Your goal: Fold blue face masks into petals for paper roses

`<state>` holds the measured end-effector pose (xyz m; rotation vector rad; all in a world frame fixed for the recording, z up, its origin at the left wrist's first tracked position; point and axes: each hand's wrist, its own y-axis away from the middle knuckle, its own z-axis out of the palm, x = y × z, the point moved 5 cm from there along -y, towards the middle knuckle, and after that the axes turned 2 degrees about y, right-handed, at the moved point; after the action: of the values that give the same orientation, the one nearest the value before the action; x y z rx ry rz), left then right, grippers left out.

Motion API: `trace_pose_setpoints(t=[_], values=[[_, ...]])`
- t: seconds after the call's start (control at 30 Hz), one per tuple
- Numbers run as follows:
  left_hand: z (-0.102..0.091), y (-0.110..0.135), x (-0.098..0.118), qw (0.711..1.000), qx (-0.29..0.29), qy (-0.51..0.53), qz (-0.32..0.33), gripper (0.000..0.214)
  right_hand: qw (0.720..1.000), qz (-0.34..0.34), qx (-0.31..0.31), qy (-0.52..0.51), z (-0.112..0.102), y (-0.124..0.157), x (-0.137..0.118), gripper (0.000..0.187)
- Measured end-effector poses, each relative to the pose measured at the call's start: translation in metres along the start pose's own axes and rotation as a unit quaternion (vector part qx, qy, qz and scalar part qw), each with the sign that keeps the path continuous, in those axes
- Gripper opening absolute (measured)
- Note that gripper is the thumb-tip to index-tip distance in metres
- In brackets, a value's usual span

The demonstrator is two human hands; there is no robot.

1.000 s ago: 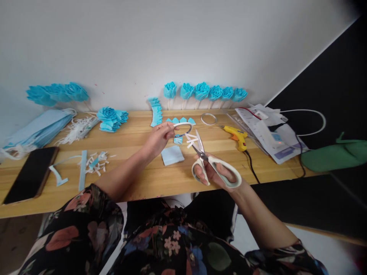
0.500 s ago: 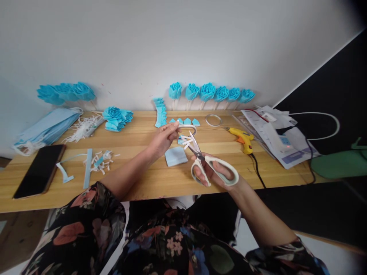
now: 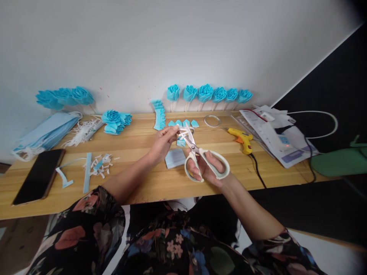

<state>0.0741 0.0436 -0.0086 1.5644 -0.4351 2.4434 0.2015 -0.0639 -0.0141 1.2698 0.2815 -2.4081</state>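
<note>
My right hand [image 3: 210,170] grips white-handled scissors [image 3: 200,158], their blades pointing up and left. My left hand [image 3: 163,143] pinches a thin white strip [image 3: 183,131] with short white pieces hanging from it, and the scissor tips are at that strip. Both hands hover over the wooden table [image 3: 143,179]. Under them lie a folded pale blue piece [image 3: 173,157] and a small blue scrap [image 3: 181,143].
Blue paper roses [image 3: 209,93] lean on the wall, more blue flowers [image 3: 116,120] at left. A yellow glue gun [image 3: 242,137], a tape ring [image 3: 212,120], papers [image 3: 275,135], a phone [image 3: 38,175], blue and white cuttings [image 3: 94,164] and a stack of blue sheets [image 3: 46,131] lie around.
The scissors have moved up and left to the white strip, and their blades have closed in on it. My left hand stayed nearly in place with the strip.
</note>
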Motion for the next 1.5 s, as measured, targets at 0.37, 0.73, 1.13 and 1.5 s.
trace_pose_setpoints(t=[0.37, 0.73, 1.13, 1.5], values=[[-0.002, 0.001, -0.002, 1.000, -0.007, 0.008, 0.016, 0.042, 0.999, -0.003, 0.027, -0.039, 0.003, -0.009, 0.007, 0.053], [0.002, 0.005, 0.002, 1.000, -0.015, 0.008, 0.021, 0.055, 0.996, -0.006, 0.059, -0.062, 0.009, -0.009, 0.005, 0.044], [0.003, 0.008, 0.007, 0.997, -0.077, 0.024, 0.013, 0.033, 0.993, 0.018, 0.067, -0.094, 0.006, -0.002, 0.002, 0.041], [0.000, 0.008, -0.004, 0.993, -0.116, -0.035, -0.006, 0.033, 0.994, 0.027, 0.082, -0.070, -0.004, 0.007, 0.000, 0.039]])
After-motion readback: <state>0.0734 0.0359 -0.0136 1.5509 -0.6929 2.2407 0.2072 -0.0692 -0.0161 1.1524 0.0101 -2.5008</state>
